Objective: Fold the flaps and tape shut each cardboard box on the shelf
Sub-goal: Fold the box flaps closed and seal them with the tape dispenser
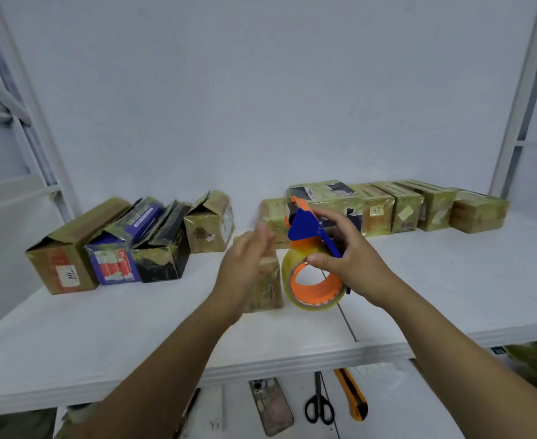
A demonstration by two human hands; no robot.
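My right hand [346,255] grips an orange and blue tape dispenser [311,248] with a roll of clear tape, held above the white shelf [134,327]. My left hand [245,264] is blurred, fingers straight, against a small tape-wrapped box [265,289] standing mid-shelf just left of the dispenser. To the left, a row of boxes with raised flaps: a brown one [67,248], a purple one [118,251], a black one [162,251] and a small brown one [210,223]. At the back right, several taped boxes [403,210] stand in a line.
Below the shelf's front edge, a lower surface holds a phone [272,407], black scissors [319,403] and an orange utility knife [354,396]. White shelf uprights [520,90] rise at right and left. A white wall sits behind the boxes.
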